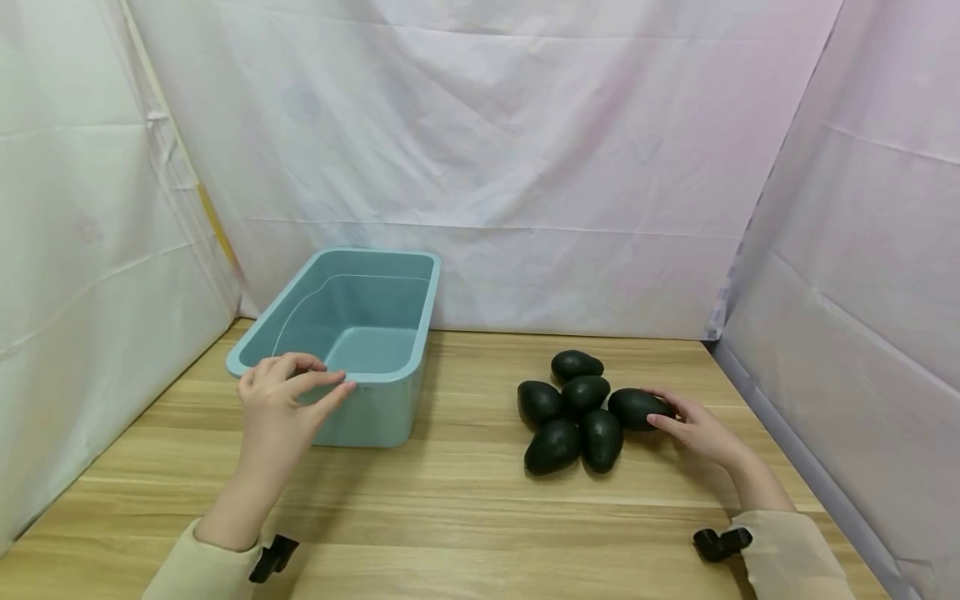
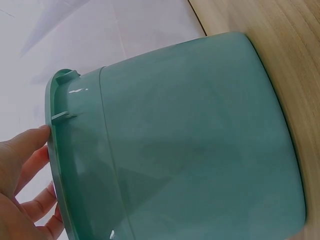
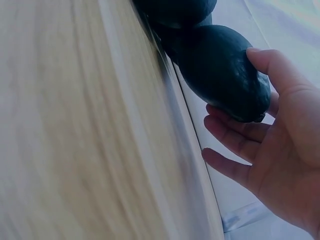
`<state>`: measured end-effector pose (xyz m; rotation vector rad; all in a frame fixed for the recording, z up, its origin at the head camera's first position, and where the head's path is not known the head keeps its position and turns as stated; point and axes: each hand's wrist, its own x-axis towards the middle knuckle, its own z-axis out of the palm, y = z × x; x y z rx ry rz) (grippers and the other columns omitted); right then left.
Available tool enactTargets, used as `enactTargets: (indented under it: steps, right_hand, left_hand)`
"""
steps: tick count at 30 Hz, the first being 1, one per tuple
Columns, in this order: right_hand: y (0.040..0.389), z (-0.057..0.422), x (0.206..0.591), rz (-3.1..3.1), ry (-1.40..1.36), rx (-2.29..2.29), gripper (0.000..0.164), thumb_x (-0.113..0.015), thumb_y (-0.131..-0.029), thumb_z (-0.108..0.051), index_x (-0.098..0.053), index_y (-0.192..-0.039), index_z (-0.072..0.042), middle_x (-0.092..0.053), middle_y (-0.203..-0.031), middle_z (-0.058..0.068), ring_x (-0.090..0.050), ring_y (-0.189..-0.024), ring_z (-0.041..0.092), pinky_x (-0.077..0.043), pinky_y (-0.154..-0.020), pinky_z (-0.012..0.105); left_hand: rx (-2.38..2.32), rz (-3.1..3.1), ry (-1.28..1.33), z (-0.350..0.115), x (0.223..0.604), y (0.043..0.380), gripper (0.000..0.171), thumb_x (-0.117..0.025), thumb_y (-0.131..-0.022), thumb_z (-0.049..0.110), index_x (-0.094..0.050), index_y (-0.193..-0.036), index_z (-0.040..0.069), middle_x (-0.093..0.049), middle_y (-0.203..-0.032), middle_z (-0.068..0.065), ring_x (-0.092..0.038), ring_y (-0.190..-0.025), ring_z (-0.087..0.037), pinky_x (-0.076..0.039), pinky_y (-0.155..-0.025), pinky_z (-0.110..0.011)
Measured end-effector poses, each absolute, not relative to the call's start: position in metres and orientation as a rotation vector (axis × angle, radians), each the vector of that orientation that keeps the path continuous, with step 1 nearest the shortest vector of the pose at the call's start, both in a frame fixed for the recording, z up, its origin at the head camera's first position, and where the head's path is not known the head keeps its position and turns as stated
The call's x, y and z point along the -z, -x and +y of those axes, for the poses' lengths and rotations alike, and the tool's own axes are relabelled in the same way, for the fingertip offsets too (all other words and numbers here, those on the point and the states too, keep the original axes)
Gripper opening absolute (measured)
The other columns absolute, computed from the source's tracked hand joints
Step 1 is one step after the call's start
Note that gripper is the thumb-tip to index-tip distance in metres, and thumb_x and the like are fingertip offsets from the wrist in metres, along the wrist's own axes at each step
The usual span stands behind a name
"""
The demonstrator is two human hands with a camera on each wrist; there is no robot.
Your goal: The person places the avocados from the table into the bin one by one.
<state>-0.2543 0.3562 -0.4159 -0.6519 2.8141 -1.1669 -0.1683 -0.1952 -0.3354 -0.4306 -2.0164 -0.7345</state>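
Note:
On the left side of the table stands a blue-green plastic bin (image 1: 375, 414), its inside bare. My left hand (image 1: 285, 400) is at its near rim, thumb on the outer side and fingers over the edge, pinching it; the left wrist view shows the thumb (image 2: 35, 138) right at the rim. Several dark green avocados lie grouped on the right. My right hand (image 1: 697, 429) holds the rightmost avocado (image 1: 636, 409) by its right end. In the right wrist view the thumb is on one side of that avocado (image 3: 220, 72) and the fingers are on the other.
The other avocados, such as the near one (image 1: 552, 447) and the far one (image 1: 576, 366), lie close together on the wooden table (image 1: 465, 517). White cloth (image 1: 525, 167) hangs behind and at both sides. Dark wrist devices (image 1: 273, 558) sit at both sleeves.

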Motion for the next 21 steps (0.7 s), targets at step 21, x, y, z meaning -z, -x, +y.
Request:
enactTargets:
  steps: [21]
  right_hand:
    - [0.2527,0.3536,0.4082,2.831,0.679,1.209,0.046,-0.055,-0.099,-0.019,-0.044,-0.141,-0.003,-0.049,-0.134,0.021,-0.047,-0.118,0.017,-0.040,-0.087,0.018]
  left_hand:
    - [0.749,-2.024,0.426,-0.1940,0.3337,0.1671,0.021,-0.090,-0.059,0.003,-0.078,-0.076,0.005,-0.061,-0.083,-0.007,-0.049,-0.086,-0.030,-0.022,-0.086,-0.059]
